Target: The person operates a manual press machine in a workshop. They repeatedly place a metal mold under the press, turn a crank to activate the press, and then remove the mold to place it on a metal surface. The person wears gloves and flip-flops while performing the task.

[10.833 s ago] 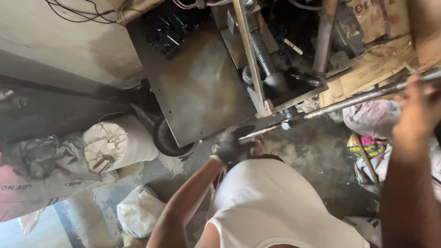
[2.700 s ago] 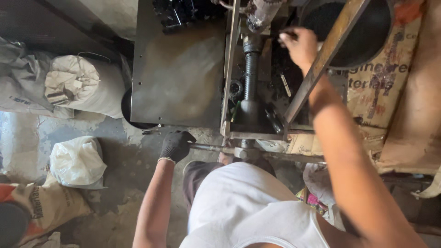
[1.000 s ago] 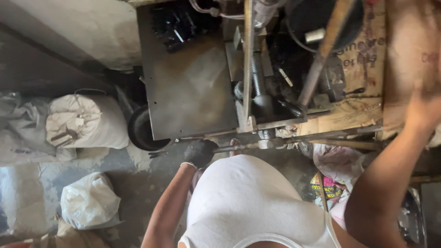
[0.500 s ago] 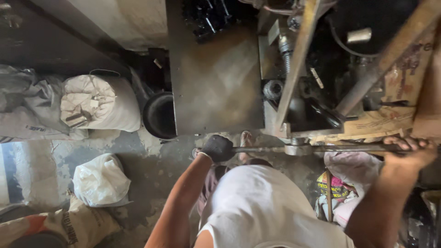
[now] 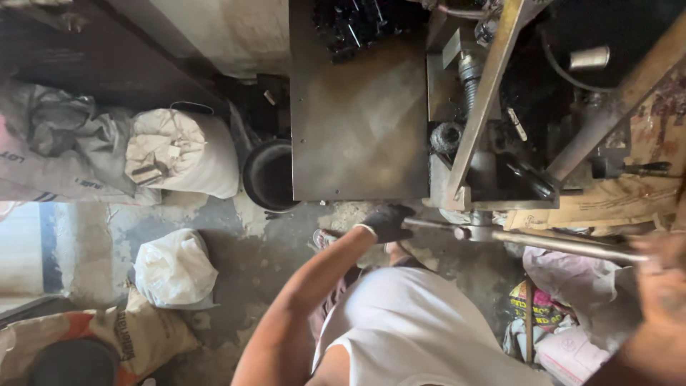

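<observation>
Now left hand (image 5: 386, 221), in dark glove, wrapped around thin end of long metal bar (image 5: 543, 241), which runs level below machine (image 5: 493, 143). Right hand (image 5: 661, 275) closed on far end, blurred. Judgement: keep both grips firm, bar level, turn evenly, feet clear of sacks (image 5: 175, 268).

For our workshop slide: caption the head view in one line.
Gloved left hand and bare right hand grip a long metal bar at a greasy machine.
</observation>
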